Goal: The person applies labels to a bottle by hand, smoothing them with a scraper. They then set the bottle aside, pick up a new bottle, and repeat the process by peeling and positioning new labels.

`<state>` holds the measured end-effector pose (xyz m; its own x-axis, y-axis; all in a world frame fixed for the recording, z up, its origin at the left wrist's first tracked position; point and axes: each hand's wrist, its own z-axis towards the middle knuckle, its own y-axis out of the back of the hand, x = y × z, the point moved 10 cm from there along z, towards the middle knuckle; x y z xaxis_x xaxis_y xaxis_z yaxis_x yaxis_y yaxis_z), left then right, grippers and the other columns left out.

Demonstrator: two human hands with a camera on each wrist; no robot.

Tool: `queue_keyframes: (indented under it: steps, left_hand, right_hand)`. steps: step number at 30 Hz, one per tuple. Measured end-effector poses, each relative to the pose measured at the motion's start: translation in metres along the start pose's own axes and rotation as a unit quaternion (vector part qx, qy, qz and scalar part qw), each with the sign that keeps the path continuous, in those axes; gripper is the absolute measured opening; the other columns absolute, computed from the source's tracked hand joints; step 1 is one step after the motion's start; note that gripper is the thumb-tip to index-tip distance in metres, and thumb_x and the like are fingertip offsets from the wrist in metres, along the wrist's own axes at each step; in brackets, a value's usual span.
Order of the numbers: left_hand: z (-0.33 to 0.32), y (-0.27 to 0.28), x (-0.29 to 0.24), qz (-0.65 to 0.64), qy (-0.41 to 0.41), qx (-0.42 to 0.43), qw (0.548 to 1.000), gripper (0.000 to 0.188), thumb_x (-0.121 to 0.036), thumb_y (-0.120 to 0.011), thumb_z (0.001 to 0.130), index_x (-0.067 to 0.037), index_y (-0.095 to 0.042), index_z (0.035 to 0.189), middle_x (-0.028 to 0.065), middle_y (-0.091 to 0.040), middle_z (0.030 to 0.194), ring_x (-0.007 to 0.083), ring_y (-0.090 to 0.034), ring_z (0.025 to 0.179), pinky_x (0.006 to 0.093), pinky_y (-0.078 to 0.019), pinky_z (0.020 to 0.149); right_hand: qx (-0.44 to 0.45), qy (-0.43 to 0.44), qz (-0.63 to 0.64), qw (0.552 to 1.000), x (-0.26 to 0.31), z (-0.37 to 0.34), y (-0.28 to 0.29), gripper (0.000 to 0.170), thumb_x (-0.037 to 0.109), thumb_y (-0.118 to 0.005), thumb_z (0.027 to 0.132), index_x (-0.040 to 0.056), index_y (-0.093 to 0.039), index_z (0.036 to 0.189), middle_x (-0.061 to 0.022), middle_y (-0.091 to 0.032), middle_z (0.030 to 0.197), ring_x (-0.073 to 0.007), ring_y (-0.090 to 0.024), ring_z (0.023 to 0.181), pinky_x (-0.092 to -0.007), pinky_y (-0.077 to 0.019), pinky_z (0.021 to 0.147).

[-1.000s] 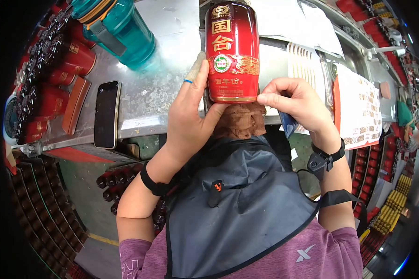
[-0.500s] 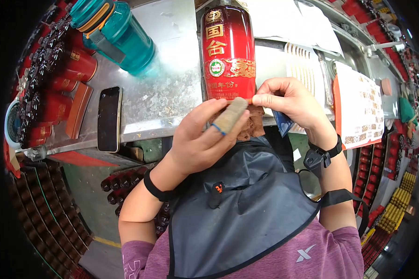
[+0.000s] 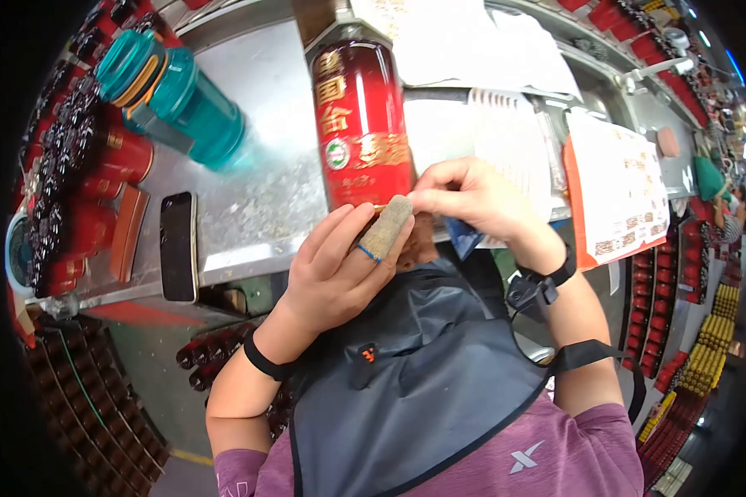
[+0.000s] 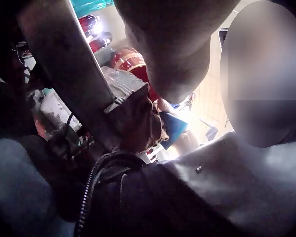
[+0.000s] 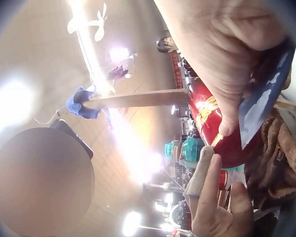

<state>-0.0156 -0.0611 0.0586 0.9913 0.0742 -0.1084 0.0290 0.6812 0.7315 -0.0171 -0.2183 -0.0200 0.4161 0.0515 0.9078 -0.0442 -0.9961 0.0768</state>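
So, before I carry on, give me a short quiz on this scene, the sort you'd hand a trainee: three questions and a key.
1. Multiple choice. Where is the beige cloth finger cover worn?
A) On the left hand
B) On the right hand
C) On neither hand
2. True or false: the flat phone with a black screen lies on the metal table, to the left of the glossy red bottle.
3. Fill in the missing word: the large lettering on the glossy red bottle is ____ in colour.

Key: 1 A; 2 true; 3 gold.
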Motion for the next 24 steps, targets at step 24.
queue_keyframes:
  steps: [24]
  left_hand:
    - [-0.016, 0.001, 0.071, -0.152, 0.243, -0.036, 0.957, 0.07, -0.023, -0.076, 0.083, 0.004, -0.046, 0.14, 0.0209, -0.058, 0.127, 0.0376, -0.06, 0.106, 0.0412, -0.0495, 0.09]
  right_hand:
    - [-0.061, 0.031, -0.004, 0.998, 0.013, -0.011, 0.008, 0.019, 0.019, -0.076, 0.088, 0.0047, -0.067, 0.08, 0.0102, -0.046, 0.064, -0.0003, -0.037, 0.059, -0.0199, -0.0289, 0.053]
